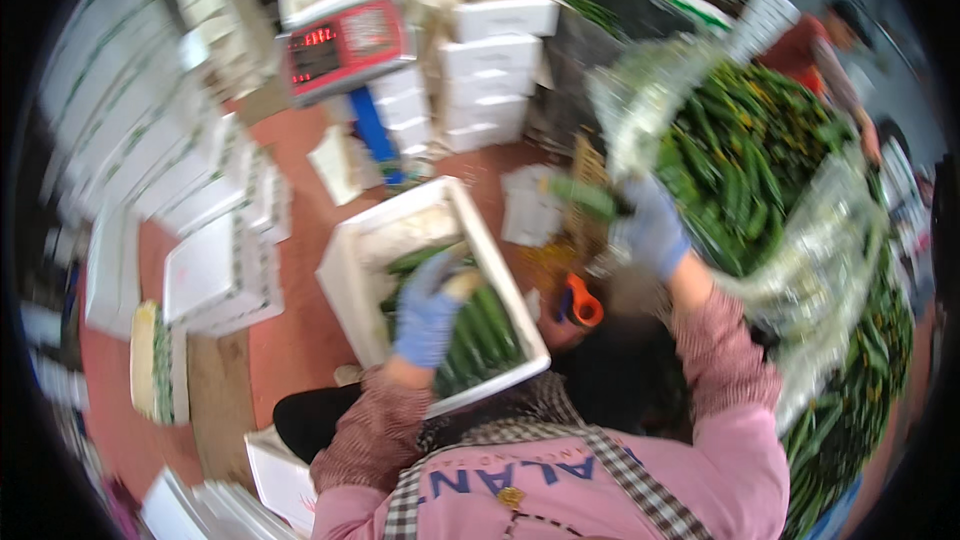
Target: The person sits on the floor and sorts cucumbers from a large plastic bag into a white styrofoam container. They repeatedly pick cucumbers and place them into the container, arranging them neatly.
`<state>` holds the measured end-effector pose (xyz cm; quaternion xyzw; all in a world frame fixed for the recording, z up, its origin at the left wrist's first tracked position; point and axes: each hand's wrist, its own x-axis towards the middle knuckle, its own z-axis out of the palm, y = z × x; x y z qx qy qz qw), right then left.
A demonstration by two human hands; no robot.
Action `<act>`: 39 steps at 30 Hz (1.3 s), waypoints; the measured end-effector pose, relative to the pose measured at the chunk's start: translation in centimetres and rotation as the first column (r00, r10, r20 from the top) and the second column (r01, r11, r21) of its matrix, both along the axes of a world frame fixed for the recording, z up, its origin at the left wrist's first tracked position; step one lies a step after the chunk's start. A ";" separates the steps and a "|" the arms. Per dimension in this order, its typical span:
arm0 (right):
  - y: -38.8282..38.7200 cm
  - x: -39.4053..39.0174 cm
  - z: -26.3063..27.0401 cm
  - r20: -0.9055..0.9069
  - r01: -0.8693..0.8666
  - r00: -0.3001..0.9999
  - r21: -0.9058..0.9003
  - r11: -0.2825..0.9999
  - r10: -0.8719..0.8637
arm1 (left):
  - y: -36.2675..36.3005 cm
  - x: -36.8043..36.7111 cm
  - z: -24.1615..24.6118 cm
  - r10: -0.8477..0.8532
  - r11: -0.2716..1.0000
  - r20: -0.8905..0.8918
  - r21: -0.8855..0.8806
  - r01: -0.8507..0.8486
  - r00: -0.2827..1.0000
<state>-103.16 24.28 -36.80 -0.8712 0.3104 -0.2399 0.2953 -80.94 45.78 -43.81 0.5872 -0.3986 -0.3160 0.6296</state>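
A white foam box [534, 349] stands tilted before me, holding a row of green cucumbers [487, 326] and a pale liner. My left hand [431, 307], in a blue-grey glove, is inside the box over the cucumbers; a pale thing shows at its fingertips, and its grip is blurred. To the right of the box, my right hand [656, 232], gloved too, holds a blurred green cucumber [581, 196] that points left. Just beyond that hand lies a large heap of cucumbers [739, 172] in a clear plastic bag [795, 277].
A red-framed scale [349, 41] stands beyond the box, near stacked white foam boxes [491, 75]. More foam boxes [217, 270] line the left side. An orange tape dispenser [583, 304] lies right of my box. Another person [814, 52] is at the upper right, past the heap.
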 end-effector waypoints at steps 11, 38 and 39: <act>12.3 9.3 -8.1 0.178 -0.312 0.929 0.848 0.429 0.325 | 6.1 3.0 -2.8 0.182 0.976 -0.343 -0.053 -0.213 0.921; 4.3 11.5 -14.9 -0.111 -0.122 0.969 0.563 0.818 0.221 | -2.9 11.3 -14.5 -0.165 0.795 0.855 0.411 -0.446 0.492; 4.3 11.6 -14.8 -0.116 -0.127 0.968 0.531 0.838 0.221 | -3.0 11.3 -14.7 -0.212 0.746 0.819 0.488 -0.453 0.533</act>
